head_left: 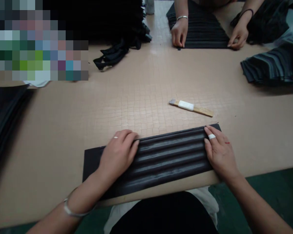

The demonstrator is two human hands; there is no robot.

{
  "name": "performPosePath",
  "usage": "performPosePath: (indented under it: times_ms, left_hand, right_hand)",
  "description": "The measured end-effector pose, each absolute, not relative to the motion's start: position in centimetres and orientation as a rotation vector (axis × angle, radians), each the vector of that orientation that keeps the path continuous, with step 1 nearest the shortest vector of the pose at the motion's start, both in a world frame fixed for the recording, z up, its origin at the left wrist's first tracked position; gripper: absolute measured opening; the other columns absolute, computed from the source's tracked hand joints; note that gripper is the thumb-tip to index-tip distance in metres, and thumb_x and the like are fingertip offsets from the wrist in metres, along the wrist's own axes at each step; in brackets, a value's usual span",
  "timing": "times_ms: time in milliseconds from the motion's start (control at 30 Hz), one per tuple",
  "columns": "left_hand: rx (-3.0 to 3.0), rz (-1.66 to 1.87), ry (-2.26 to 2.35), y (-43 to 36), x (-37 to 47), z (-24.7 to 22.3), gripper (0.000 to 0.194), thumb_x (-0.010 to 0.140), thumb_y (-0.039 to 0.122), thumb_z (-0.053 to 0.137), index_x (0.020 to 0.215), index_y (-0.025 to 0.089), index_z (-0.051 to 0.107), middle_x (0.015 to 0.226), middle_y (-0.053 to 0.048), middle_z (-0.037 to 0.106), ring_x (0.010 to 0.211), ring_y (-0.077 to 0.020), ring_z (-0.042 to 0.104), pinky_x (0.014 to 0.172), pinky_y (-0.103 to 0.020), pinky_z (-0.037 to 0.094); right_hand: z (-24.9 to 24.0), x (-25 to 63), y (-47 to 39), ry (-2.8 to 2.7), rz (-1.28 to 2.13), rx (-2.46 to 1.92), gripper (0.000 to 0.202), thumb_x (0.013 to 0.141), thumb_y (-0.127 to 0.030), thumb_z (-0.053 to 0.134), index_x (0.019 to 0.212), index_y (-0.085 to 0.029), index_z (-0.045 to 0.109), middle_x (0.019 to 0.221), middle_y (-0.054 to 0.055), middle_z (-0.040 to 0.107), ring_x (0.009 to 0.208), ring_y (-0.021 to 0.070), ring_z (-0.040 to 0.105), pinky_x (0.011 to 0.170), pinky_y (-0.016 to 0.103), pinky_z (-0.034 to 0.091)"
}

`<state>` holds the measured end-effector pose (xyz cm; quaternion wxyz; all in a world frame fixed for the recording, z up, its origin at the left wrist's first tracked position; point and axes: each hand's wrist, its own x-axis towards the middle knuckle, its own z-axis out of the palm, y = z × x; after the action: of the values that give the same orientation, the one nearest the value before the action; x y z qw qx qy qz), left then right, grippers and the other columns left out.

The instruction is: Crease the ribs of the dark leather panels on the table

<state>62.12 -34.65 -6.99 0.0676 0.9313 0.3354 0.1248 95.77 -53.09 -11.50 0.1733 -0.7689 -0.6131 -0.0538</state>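
Note:
A black ribbed panel (168, 159) with several raised lengthwise ridges lies flat at the near edge of the tan table (63, 130). My left hand (118, 154) rests palm down on its left part, fingers curled over the top ridge. My right hand (218, 152) presses flat on the panel's right end; one finger carries white tape. Neither hand grips the panel; both lie on it.
A wooden-handled tool (190, 107) with a white wrap lies just beyond the panel. Across the table another person's hands (179, 32) press a similar black panel (202, 29). Stacks of black pieces sit at the right (275, 65), left (5, 113) and far centre (117, 29).

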Motion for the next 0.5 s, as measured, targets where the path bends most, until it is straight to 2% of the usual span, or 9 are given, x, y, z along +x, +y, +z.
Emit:
performPosePath:
  times_ms: [67,133,233,333,500]
  left_hand:
    - [2.793,0.253,0.834,-34.8,66.6,-6.5,0.022,0.102,0.029,0.046,0.109,0.016,0.063,0.106,-0.011,0.066,0.1,-0.0241,0.062,0.089,-0.039,0.054]
    - [2.819,0.1,0.741,-34.5,70.4,-6.0,0.022,0.102,0.031,0.048,0.104,0.016,0.064,0.102,-0.011,0.067,0.096,-0.0247,0.062,0.08,-0.037,0.053]
    - [2.703,-0.15,0.696,-33.0,74.0,-5.3,0.028,0.098,0.041,0.054,0.092,0.016,0.064,0.089,-0.009,0.067,0.081,-0.0231,0.061,0.066,-0.034,0.047]
    - [2.336,-0.393,0.437,-31.4,74.9,-4.9,0.036,0.097,0.047,0.054,0.077,0.018,0.06,0.07,-0.001,0.059,0.064,-0.0155,0.054,0.06,-0.029,0.04]
    - [2.062,-0.276,0.234,-31.8,73.6,-3.0,0.035,0.096,0.042,0.054,0.071,0.017,0.056,0.064,0.004,0.05,0.06,-0.0098,0.048,0.059,-0.024,0.039]
  right_hand:
    - [-11.8,95.2,-53.8,-1.78,-0.136,-2.242,0.059,0.106,-0.038,0.043,0.161,-0.02,0.03,0.158,0.015,0.045,0.148,0.031,0.038,0.118,0.056,0.034]
    - [-12.0,94.8,-54.4,-1.778,-0.136,-2.284,0.065,0.107,-0.045,0.04,0.164,-0.021,0.022,0.161,0.015,0.039,0.151,0.0318,0.032,0.12,0.06,0.027]
    - [-12.4,94.7,-54.7,-1.711,-0.172,-2.264,0.06,0.107,-0.044,0.04,0.162,-0.02,0.03,0.16,0.014,0.042,0.15,0.0303,0.034,0.121,0.057,0.028]
    - [-12.4,94.8,-54.8,-1.576,-0.213,-2.212,0.053,0.106,-0.039,0.043,0.155,-0.019,0.043,0.156,0.014,0.047,0.147,0.0298,0.04,0.119,0.053,0.034]
    - [-11.7,95.1,-55.4,-1.007,-0.26,-2.108,0.054,0.105,-0.042,0.044,0.151,-0.012,0.048,0.149,0.021,0.053,0.138,0.0336,0.05,0.114,0.055,0.042]
